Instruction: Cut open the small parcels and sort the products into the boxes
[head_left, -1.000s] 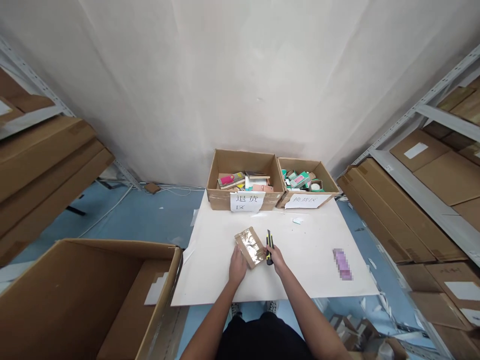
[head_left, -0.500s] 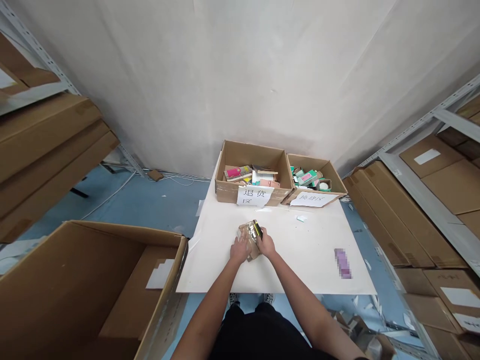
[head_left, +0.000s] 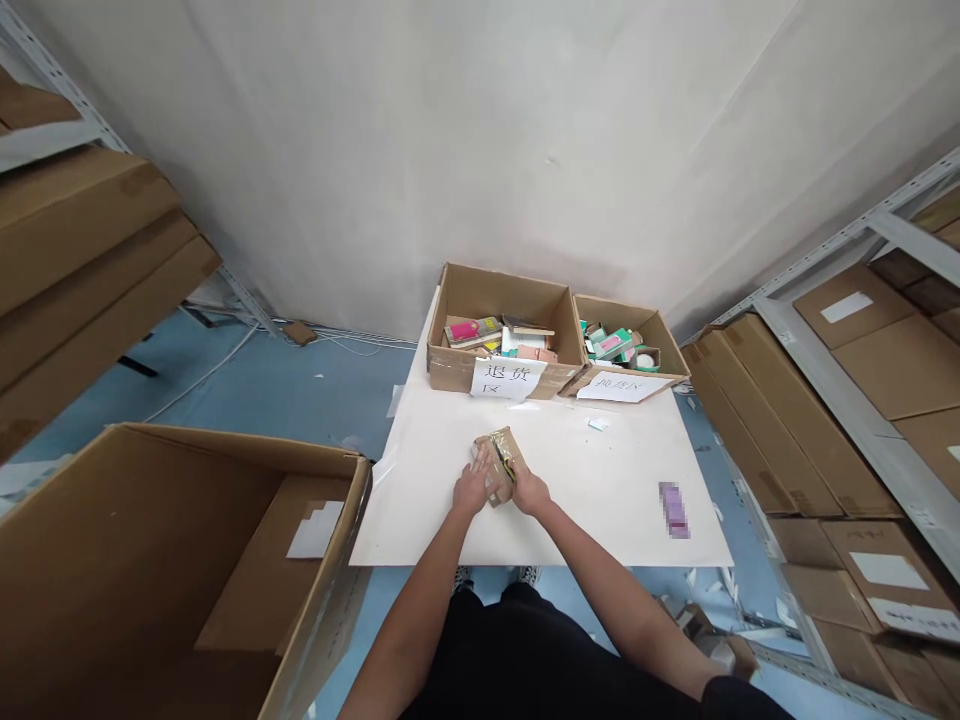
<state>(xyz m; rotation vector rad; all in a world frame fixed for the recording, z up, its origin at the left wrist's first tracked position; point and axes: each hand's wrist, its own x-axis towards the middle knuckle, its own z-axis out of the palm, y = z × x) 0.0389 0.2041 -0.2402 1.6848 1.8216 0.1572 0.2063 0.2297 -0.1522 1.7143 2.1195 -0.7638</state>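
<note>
A small brown cardboard package [head_left: 507,440], wrapped in shiny clear tape, lies tilted on the white table [head_left: 600,500] in front of me. My left hand [head_left: 472,486] grips its left side, fingers stretched over the top. A slim black-and-yellow utility knife [head_left: 509,469] is in my closed right hand [head_left: 529,491], held low against the taped top of the package. The blade is too small to make out.
Two open boxes stand at the table's back: a left carton [head_left: 450,375] and a right carton [head_left: 660,385], both with small packages and handwritten labels. A purple item [head_left: 675,510] lies right. A large open carton [head_left: 225,450] stands left; stacked boxes [head_left: 757,420] fill the right shelves.
My right hand has lowered and turned the knife, which now lies across the package top instead of standing at its right edge. The view has shifted slightly.
</note>
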